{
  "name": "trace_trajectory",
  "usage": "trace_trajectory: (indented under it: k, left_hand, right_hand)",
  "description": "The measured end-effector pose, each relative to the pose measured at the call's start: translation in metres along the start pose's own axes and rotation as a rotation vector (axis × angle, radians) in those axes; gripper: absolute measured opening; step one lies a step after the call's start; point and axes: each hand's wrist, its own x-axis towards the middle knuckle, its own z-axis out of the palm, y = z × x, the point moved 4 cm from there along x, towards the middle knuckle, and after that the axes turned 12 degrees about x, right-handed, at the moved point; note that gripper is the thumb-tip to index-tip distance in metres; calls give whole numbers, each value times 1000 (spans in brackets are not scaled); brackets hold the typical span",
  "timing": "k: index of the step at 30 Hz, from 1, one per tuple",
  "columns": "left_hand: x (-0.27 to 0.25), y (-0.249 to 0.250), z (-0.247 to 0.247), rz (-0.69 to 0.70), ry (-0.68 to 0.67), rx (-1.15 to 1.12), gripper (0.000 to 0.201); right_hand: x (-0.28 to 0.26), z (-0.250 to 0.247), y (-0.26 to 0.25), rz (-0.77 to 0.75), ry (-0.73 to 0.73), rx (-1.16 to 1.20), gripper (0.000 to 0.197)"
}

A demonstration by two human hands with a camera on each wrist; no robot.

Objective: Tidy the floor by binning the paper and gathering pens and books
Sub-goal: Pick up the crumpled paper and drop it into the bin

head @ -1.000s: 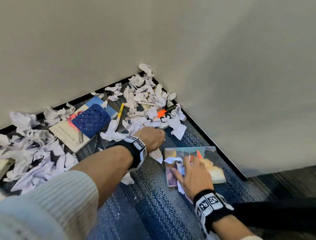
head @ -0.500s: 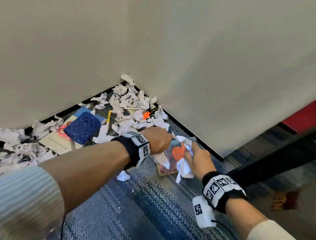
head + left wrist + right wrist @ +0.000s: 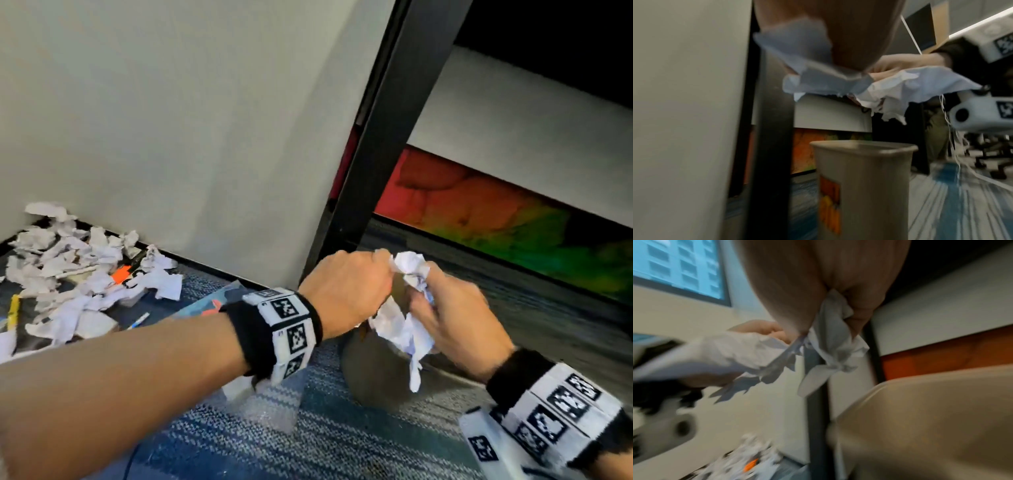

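Above the beige bin (image 3: 863,178), whose orange label is too blurred to be read, crumpled paper (image 3: 406,308) is held by both hands. Paper is gripped in the curled fingers of the left hand (image 3: 346,291) and pinched in the bent fingers of the right hand (image 3: 459,318), the two close together. More paper scraps (image 3: 78,274), an orange marker (image 3: 121,275) and a yellow pen (image 3: 13,310) are seen on the carpet (image 3: 308,445) well to the left.

Blue striped carpet floor (image 3: 342,442). On it, crumpled paper scraps (image 3: 78,274) heaped in the wall corner, an orange marker (image 3: 122,275), a yellow pen (image 3: 13,310), a book (image 3: 209,303), a tan bin (image 3: 863,186) beside a black post (image 3: 383,137).
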Motion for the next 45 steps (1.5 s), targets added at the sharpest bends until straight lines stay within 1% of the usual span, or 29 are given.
trace_trajectory:
  k: [2,3,5,8,9,10,11,13,14,15,17,19,21,22,23,24,25,26,28,29,31,36,41,43,45]
  left_hand:
    - [29,26,11,-82,36,-58,14]
    - [42,36,19,-110,27,-53,14]
    - [64,57,38,-152,-7,-46,16]
    - [85,77,63,-171,-16,-36,18]
    - [88,81,72,-154,-48,-54,20]
    - [93,86,83,-141,-121,-74,24]
    - [95,85,93,-158,-217,-114,30]
    - [97,79,107,-273,-397,-239,41]
    - [97,76,111,-309,-434,-288,44]
    - [99,75,110,-314,-438,-321,43]
    - [101,71,106,-305,-396,-367,37]
    - [100,63,99,-291,-303,-295,32]
    - [96,57,89,-293,-182,-70,24]
    - [91,54,83,-318,-159,87,23]
    - [85,53,79,-348,-189,226,28]
    - [79,49,78,-379,-272,320,37]
    - [72,46,78,-402,-369,374,43]
    - [65,42,82,-403,-448,384,45]
    - [53,37,88,-389,-556,322,37]
    - [49,34,89,-392,-579,274,33]
    - [43,25,85,-427,-579,223,30]
    - [15,-5,67,-576,-619,197,33]
    - [1,-7,58,-653,-592,87,41]
    - [-1,-13,53,-694,-560,-2,37]
    - [-4,-24,45,-706,-555,-112,34]
  right_hand:
    - [0,-23,38,44,84,-117,9]
    - [3,-27,56,64,101,-175,11]
    - [7,-29,92,125,78,-232,15]
    - [17,-14,129,156,-29,-184,22]
    - [19,-7,138,149,-93,-144,28]
    - [19,1,147,149,-177,-109,35]
    - [18,7,153,155,-263,-96,42]
    - [14,13,166,187,-407,-116,50]
    - [12,13,168,190,-439,-118,50]
    - [11,10,170,183,-445,-105,47]
    - [11,2,168,137,-411,-70,35]
    - [15,-8,167,96,-358,-69,29]
    - [21,-19,166,68,-315,-82,35]
    - [24,-23,164,41,-308,-88,35]
    - [27,-27,162,9,-309,-96,31]
    - [28,-29,160,-19,-333,-110,26]
    - [30,-28,158,-37,-379,-133,24]
    - [31,-27,155,-43,-428,-153,25]
    - [34,-22,147,-62,-491,-193,34]
    - [36,-20,142,-79,-496,-208,37]
    - [42,-16,128,-123,-473,-210,34]
    - [61,0,77,-287,-451,-151,29]
    - [74,12,21,-425,-421,-152,26]
    - [75,13,-1,-473,-415,-167,26]
    - [77,13,-24,-514,-387,-185,27]
